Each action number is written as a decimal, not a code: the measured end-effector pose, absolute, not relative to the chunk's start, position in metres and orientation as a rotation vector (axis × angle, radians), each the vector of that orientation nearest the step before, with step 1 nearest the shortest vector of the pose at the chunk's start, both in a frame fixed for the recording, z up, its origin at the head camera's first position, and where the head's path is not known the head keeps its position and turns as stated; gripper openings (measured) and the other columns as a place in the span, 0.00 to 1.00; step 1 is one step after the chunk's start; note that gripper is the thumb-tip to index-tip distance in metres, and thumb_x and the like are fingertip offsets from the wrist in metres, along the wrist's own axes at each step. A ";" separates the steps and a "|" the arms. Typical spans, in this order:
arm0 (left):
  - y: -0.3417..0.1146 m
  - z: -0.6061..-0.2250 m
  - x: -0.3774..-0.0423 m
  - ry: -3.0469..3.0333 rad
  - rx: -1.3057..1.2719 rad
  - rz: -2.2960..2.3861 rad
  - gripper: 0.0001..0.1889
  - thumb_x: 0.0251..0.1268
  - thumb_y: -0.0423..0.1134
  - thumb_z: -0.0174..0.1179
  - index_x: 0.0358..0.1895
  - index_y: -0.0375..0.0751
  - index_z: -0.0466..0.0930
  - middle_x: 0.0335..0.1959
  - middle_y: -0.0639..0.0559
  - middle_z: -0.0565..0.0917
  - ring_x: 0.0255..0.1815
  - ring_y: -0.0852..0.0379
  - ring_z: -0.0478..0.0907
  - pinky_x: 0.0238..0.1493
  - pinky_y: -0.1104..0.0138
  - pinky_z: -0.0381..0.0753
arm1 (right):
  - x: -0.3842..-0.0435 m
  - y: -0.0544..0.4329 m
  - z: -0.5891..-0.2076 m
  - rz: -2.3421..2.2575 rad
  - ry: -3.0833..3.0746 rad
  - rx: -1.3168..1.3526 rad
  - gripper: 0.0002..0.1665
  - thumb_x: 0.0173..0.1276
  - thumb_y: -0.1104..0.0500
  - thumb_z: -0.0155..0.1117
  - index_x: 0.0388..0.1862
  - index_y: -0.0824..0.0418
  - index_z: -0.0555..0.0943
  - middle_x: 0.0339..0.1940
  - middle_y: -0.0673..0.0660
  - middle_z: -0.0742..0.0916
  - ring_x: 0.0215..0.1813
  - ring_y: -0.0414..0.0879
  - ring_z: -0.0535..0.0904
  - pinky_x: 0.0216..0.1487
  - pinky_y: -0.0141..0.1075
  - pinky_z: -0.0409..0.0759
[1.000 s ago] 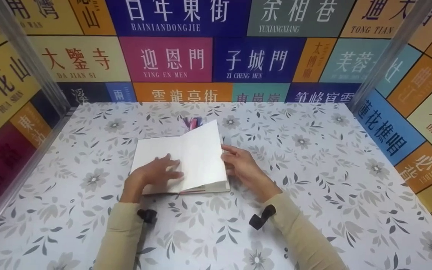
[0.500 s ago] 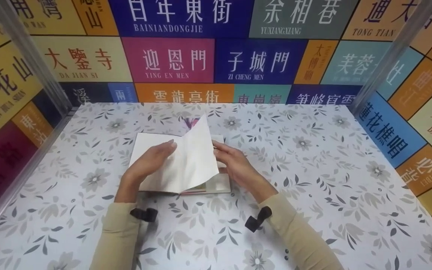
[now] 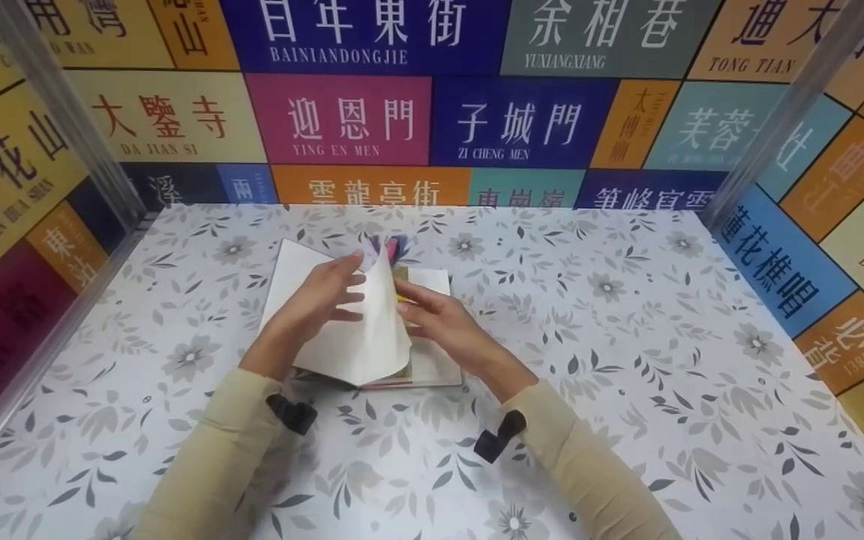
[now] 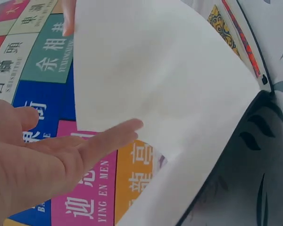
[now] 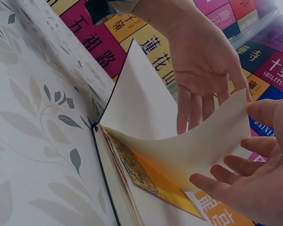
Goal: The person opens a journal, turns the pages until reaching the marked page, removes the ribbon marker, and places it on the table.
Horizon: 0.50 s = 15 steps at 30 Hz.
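Note:
An open book with blank cream pages and a thin dark cover lies before me, its left side tilted up. One page stands raised and curved near the middle. My right hand has its fingers extended against the far side of that page, seen also in the right wrist view with fingers spread. Over the left page, my left hand has loosely straight fingers, their tips near the raised page. Beneath the page shows a gold patterned sheet, partly hidden.
A pink and purple tassel-like bundle sticks out behind the book's top edge. The table has a grey floral cover. Panels of coloured street-name signs stand at the back and both sides.
The raised page has swung leftward with my right hand, baring more of the right side and the gold sheet. My left hand has moved farther up, and the book's left side has lifted.

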<state>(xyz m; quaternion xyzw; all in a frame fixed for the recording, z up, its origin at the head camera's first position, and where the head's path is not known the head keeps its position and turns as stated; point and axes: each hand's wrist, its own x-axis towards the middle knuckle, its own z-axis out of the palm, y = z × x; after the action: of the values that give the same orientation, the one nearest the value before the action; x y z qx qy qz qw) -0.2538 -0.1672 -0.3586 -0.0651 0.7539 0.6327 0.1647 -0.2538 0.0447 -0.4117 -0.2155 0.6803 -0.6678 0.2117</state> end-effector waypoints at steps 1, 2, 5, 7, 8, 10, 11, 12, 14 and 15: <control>-0.167 -0.357 -0.255 2.137 -0.199 1.798 0.38 0.81 0.56 0.39 0.80 0.34 0.44 0.79 0.33 0.59 0.76 0.35 0.65 0.67 0.49 0.78 | -0.253 0.042 -0.412 -1.844 1.886 -0.602 0.33 0.79 0.53 0.55 0.79 0.54 0.62 0.81 0.54 0.67 0.77 0.54 0.69 0.72 0.47 0.75; -0.167 -0.355 -0.256 2.135 -0.207 1.784 0.38 0.81 0.56 0.39 0.81 0.35 0.44 0.79 0.34 0.59 0.75 0.35 0.66 0.66 0.50 0.80 | -0.252 0.040 -0.412 -1.830 1.884 -0.606 0.34 0.78 0.53 0.55 0.80 0.54 0.61 0.81 0.55 0.66 0.77 0.54 0.69 0.73 0.48 0.74; -0.169 -0.353 -0.259 2.140 -0.226 1.756 0.37 0.80 0.56 0.42 0.81 0.40 0.46 0.78 0.36 0.61 0.74 0.37 0.69 0.62 0.52 0.83 | -0.249 0.032 -0.412 -1.791 1.896 -0.609 0.35 0.78 0.53 0.56 0.80 0.56 0.61 0.81 0.56 0.66 0.78 0.54 0.67 0.75 0.48 0.71; -0.170 -0.351 -0.260 2.162 -0.242 1.738 0.36 0.80 0.54 0.45 0.81 0.42 0.47 0.78 0.37 0.63 0.72 0.38 0.71 0.60 0.54 0.84 | -0.247 0.027 -0.412 -1.755 1.925 -0.609 0.35 0.78 0.52 0.56 0.79 0.56 0.61 0.81 0.55 0.67 0.79 0.53 0.66 0.77 0.47 0.69; -0.171 -0.351 -0.261 2.179 -0.249 1.728 0.35 0.79 0.52 0.46 0.81 0.42 0.47 0.78 0.38 0.64 0.71 0.39 0.72 0.59 0.55 0.85 | -0.246 0.024 -0.412 -1.734 1.941 -0.606 0.34 0.78 0.51 0.56 0.79 0.55 0.62 0.80 0.54 0.67 0.79 0.52 0.66 0.77 0.46 0.69; -0.173 -0.349 -0.261 2.221 -0.268 1.710 0.34 0.79 0.48 0.48 0.81 0.42 0.50 0.76 0.39 0.67 0.69 0.40 0.75 0.57 0.56 0.86 | -0.244 0.020 -0.413 -1.708 1.959 -0.618 0.34 0.78 0.52 0.57 0.79 0.55 0.63 0.80 0.53 0.68 0.79 0.52 0.66 0.77 0.45 0.69; -0.174 -0.348 -0.262 2.242 -0.272 1.706 0.33 0.78 0.45 0.48 0.81 0.42 0.50 0.75 0.39 0.68 0.67 0.40 0.77 0.56 0.57 0.86 | -0.243 0.018 -0.413 -1.702 1.968 -0.628 0.34 0.78 0.53 0.57 0.78 0.56 0.63 0.80 0.53 0.68 0.79 0.52 0.66 0.76 0.45 0.69; -0.175 -0.347 -0.261 2.269 -0.273 1.695 0.32 0.78 0.43 0.48 0.80 0.41 0.52 0.74 0.39 0.70 0.66 0.41 0.78 0.54 0.57 0.87 | -0.242 0.016 -0.414 -1.690 1.979 -0.631 0.33 0.77 0.54 0.57 0.78 0.56 0.64 0.80 0.53 0.69 0.79 0.51 0.66 0.76 0.44 0.70; -0.178 -0.345 -0.261 2.313 -0.264 1.684 0.31 0.76 0.38 0.48 0.79 0.40 0.54 0.72 0.38 0.73 0.62 0.41 0.80 0.51 0.58 0.88 | -0.241 0.014 -0.416 -1.673 2.007 -0.645 0.33 0.76 0.56 0.58 0.77 0.57 0.65 0.79 0.53 0.70 0.79 0.50 0.65 0.76 0.43 0.69; -0.180 -0.344 -0.260 2.333 -0.258 1.676 0.31 0.75 0.35 0.47 0.79 0.39 0.55 0.70 0.38 0.74 0.60 0.41 0.81 0.49 0.58 0.89 | -0.241 0.013 -0.417 -1.666 2.019 -0.657 0.32 0.76 0.58 0.59 0.77 0.58 0.66 0.79 0.54 0.70 0.80 0.50 0.65 0.77 0.42 0.69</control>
<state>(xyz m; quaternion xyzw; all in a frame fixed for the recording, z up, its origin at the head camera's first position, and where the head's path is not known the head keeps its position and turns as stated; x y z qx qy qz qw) -0.2601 -0.1797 -0.3442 -0.0887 0.8022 0.5764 0.1282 -0.2405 0.0130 -0.4167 -0.2376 0.7299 -0.6021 0.2196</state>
